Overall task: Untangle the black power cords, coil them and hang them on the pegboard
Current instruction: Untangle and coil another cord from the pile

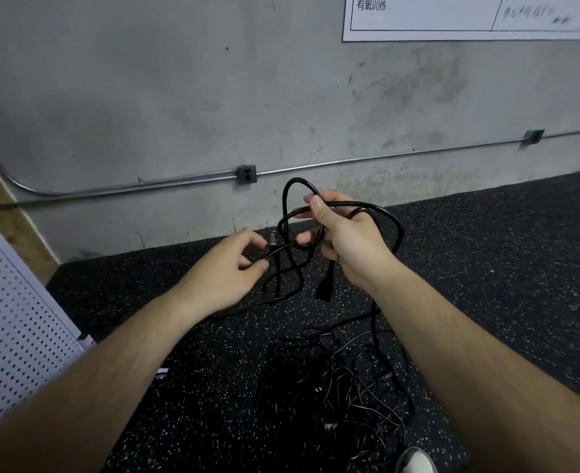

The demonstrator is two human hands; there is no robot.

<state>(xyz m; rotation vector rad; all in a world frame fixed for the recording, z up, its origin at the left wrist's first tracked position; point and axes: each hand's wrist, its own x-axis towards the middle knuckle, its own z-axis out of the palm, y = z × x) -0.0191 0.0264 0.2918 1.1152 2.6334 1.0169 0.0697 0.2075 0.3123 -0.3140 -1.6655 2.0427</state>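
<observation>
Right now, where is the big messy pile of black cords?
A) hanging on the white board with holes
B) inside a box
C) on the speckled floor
C: the tangled pile lies on the speckled floor; only one cord is lifted, gripped by the right hand and pinched by the left hand.

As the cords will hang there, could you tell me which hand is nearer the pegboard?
Left. The left hand pinches the cord right of the pegboard; the right hand grips loops farther right.
</observation>
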